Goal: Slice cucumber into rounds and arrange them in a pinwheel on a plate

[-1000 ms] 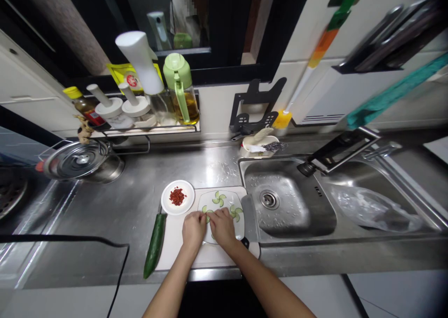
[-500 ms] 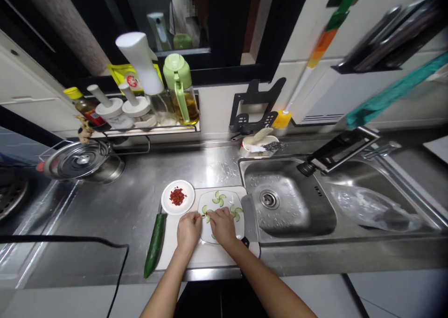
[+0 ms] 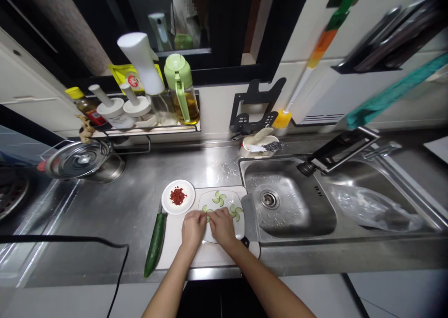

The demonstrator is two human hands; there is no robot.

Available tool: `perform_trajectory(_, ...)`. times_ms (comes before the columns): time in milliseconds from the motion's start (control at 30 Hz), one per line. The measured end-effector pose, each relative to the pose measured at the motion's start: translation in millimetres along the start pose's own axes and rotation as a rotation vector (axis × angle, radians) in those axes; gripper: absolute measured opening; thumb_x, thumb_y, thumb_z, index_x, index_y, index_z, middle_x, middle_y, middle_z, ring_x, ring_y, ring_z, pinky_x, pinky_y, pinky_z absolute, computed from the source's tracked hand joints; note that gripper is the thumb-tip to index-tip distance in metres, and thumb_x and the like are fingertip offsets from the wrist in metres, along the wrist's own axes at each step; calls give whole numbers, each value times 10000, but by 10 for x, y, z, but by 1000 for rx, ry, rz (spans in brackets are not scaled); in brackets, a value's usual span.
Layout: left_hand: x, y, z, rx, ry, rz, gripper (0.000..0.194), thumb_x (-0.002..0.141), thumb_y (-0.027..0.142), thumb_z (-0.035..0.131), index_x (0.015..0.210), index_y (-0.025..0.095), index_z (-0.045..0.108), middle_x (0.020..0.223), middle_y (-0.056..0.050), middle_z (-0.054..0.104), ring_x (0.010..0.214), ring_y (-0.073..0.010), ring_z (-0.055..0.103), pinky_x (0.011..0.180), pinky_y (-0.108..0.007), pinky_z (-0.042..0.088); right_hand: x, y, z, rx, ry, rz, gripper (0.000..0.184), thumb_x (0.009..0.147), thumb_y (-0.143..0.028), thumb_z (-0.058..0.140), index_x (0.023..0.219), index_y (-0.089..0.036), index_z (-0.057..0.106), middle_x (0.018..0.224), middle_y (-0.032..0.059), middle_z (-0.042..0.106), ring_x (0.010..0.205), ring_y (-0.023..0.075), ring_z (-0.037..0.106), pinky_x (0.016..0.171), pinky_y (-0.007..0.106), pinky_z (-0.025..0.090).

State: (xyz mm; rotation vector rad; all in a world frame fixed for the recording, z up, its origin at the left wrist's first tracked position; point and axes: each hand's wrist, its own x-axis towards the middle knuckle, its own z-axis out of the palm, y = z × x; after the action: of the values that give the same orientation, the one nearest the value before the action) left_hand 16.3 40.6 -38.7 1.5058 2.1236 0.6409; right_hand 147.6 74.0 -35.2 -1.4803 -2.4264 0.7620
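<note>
My left hand [image 3: 193, 229] and my right hand [image 3: 223, 225] meet over the left-middle of a white squarish plate [image 3: 239, 230]. Both have their fingertips pinched together, almost touching, beside a group of cucumber slices; what they pinch is hidden or too small to name. Other thin cucumber slices [image 3: 219, 198] lie in a pinwheel at the plate's far side, with a similar group at its right. A round white dish [image 3: 167, 207] with small chopped red bits [image 3: 178, 196] stands left of the plate. A long green cucumber [image 3: 155, 246] lies left of my left hand.
Beneath the plate is a pale cutting board [image 3: 171, 252]. To its right lies the steel sink [image 3: 287, 201], with a plastic bag [image 3: 374, 210] in the far basin. A lidded pot [image 3: 84, 161] stands left; a black cable [image 3: 125, 257] crosses the counter. Bottles line the shelf [image 3: 157, 131].
My left hand drew slightly left, showing a small red piece near the fingertips, then came back right against my right fingertips. My right hand stayed nearly in place over the plate.
</note>
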Motion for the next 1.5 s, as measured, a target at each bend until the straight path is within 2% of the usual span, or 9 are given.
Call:
perform_trajectory(700,24,3,64,49,11,-14,149,774,197,521,667,190,624,701,-33,613,751,-172,534,738,-285,377,32,-9,-12,-12,-3,14,250,849,-195,475,1020,-259,646,906,49,596,942,217,411,754,307,314)
perform_trajectory(1100,-24,-84,-50,25,52,1,111,758,240,546,699,194,628,729,-28,629,748,-176,542,730,-292,392,25,29,-48,8,19,0,254,844,-194,499,1036,-261,650,902,48,607,938,213,426,772,301,315)
perform_trajectory(1267,-38,-145,-82,55,28,-18,140,768,220,525,753,196,662,754,-34,642,794,-182,555,770,-295,403,2,43,-94,-20,6,21,275,845,-192,492,1063,-256,647,924,54,622,951,217,439,789,314,320)
perform_trajectory(1500,11,-88,-65,52,-20,4,159,780,221,529,768,199,686,761,-40,654,813,-176,569,809,-298,403,-35,68,-94,4,-18,51,285,837,-198,476,1048,-249,660,935,59,625,961,231,447,804,339,331)
